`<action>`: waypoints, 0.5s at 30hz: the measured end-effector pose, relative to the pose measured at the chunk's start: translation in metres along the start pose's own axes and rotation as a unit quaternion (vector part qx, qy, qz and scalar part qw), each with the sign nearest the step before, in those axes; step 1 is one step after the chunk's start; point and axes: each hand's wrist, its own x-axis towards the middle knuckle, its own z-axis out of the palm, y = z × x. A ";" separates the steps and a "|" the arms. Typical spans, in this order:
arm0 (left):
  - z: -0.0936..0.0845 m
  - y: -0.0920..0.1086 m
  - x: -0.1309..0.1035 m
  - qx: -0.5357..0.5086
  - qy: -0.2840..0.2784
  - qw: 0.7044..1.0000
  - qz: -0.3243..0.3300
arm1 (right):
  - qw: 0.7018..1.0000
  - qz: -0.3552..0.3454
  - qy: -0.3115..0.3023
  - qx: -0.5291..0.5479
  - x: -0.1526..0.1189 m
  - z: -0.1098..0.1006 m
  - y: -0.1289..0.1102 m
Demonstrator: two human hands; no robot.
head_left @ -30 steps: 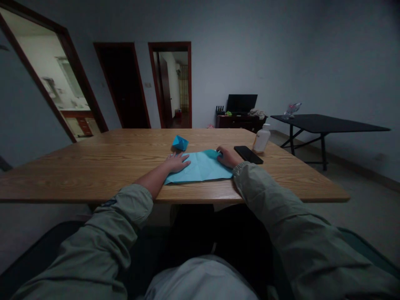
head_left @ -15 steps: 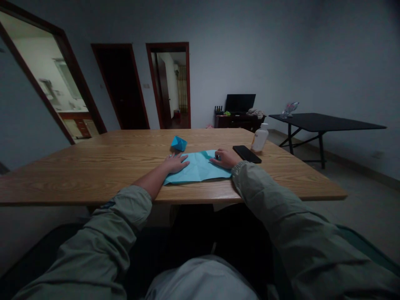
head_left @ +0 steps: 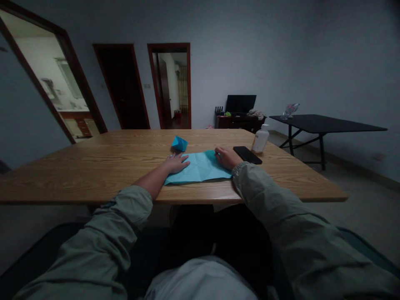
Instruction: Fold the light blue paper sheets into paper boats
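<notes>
A light-blue sheet of creased paper (head_left: 200, 168) lies on the wooden table in front of me. My left hand (head_left: 177, 163) rests flat on its left part, fingers spread. At the upper right of the sheet, the fingers of my right hand (head_left: 226, 157) are curled together on the paper's far edge; the fingertips are partly hidden. Just beyond my left hand sits a folded blue paper shape (head_left: 179, 143), apart from the sheet.
A black phone (head_left: 247, 155) lies right of my right hand, with a white pump-less bottle (head_left: 260, 138) standing behind it. The wooden table (head_left: 103, 166) extends to both sides. Farther off are a black table (head_left: 325, 123) and a cabinet with a screen (head_left: 241, 104).
My right hand has shifted slightly away from me along the paper's far edge, its fingers more drawn in. The darker strip there shows less. My left hand stays in place.
</notes>
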 end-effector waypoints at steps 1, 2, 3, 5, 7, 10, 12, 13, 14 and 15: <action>0.000 0.000 0.000 0.001 0.001 1.000 0.000 | 1.000 -0.002 0.004 -0.008 0.000 0.001 0.001; 0.000 0.001 -0.001 0.001 0.001 1.000 0.001 | 1.000 -0.006 0.007 -0.015 0.001 0.002 0.002; -0.001 0.001 -0.001 0.001 0.001 1.000 0.002 | 1.000 -0.013 0.008 -0.020 0.001 0.004 0.004; -0.002 0.002 -0.002 0.001 0.002 1.000 0.001 | 0.999 -0.032 0.006 -0.024 0.002 0.007 0.007; -0.003 0.003 -0.002 0.001 0.001 1.000 0.000 | 0.999 -0.047 0.008 -0.023 0.003 0.010 0.010; -0.003 0.002 -0.002 -0.003 -0.004 1.000 -0.002 | 0.999 -0.038 0.012 -0.020 0.005 0.012 0.013; -0.003 -0.001 -0.002 -0.010 -0.005 1.000 0.000 | 1.000 -0.008 0.008 -0.013 0.005 0.012 0.016; -0.002 -0.003 -0.002 -0.015 -0.004 1.000 0.003 | 1.000 0.010 0.000 -0.008 0.005 0.011 0.017; -0.002 -0.004 -0.003 -0.018 -0.002 1.000 0.006 | 1.000 0.028 -0.013 -0.003 0.005 0.012 0.018; -0.002 -0.005 -0.003 -0.019 -0.001 1.000 0.008 | 0.999 0.044 -0.031 0.001 0.005 0.012 0.019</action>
